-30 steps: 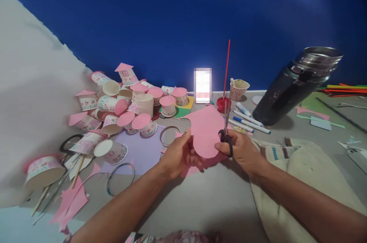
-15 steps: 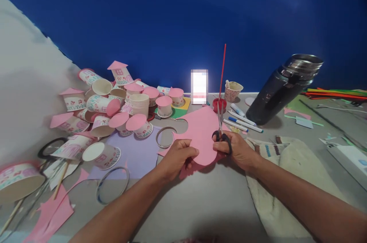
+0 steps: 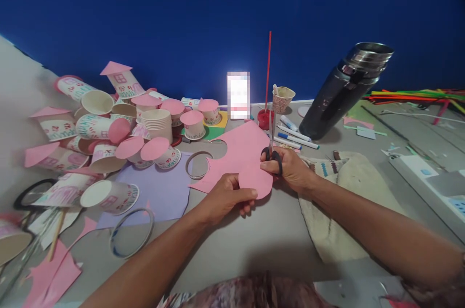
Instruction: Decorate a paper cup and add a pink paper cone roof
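A sheet of pink paper point(image 3: 236, 148) with curved cut-outs along its edges is held over the grey table. My left hand point(image 3: 232, 196) pinches its rounded lower part, thumb on top and fingers underneath. My right hand point(image 3: 290, 167) has its fingers in the black handles of a pair of scissors point(image 3: 271, 150). The blades point up and away, slightly apart, at the right edge of the paper. Left of the paper lies a tape ring point(image 3: 198, 165), and another ring point(image 3: 131, 233) rests nearer my left forearm.
Decorated paper cups with pink cone tops point(image 3: 121, 78) crowd the left, beside purple paper point(image 3: 156, 192). A dark flask point(image 3: 337, 95) leans at the back right, near markers point(image 3: 298, 138) and a small cup point(image 3: 283, 100). A cream cloth point(image 3: 359, 201) lies under my right forearm.
The whole view has shifted, so things appear further left and higher. The rounded part of the paper now stands out more from the sheet. Both hands keep their holds.
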The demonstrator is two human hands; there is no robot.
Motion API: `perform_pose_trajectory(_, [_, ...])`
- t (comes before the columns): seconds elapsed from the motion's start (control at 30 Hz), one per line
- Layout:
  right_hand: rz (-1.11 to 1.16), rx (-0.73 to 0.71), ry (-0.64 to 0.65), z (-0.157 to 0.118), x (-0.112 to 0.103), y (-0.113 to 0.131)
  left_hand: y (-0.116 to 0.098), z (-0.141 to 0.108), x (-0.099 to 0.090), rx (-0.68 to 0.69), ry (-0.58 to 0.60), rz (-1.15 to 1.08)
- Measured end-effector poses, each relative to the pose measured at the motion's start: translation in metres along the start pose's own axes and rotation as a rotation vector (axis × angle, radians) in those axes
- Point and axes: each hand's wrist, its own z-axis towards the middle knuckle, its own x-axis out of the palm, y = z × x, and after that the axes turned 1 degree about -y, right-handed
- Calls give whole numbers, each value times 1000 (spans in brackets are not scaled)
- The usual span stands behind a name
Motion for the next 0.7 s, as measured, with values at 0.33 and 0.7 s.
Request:
perform_pose_trajectory(0.33, [57,44,60,3,5,-1,-5,0,1,24,-114,-145])
perform_pose_trajectory(0.7, [14,55,230,-10,8,-12,-23,-6,2,186,-457,-480])
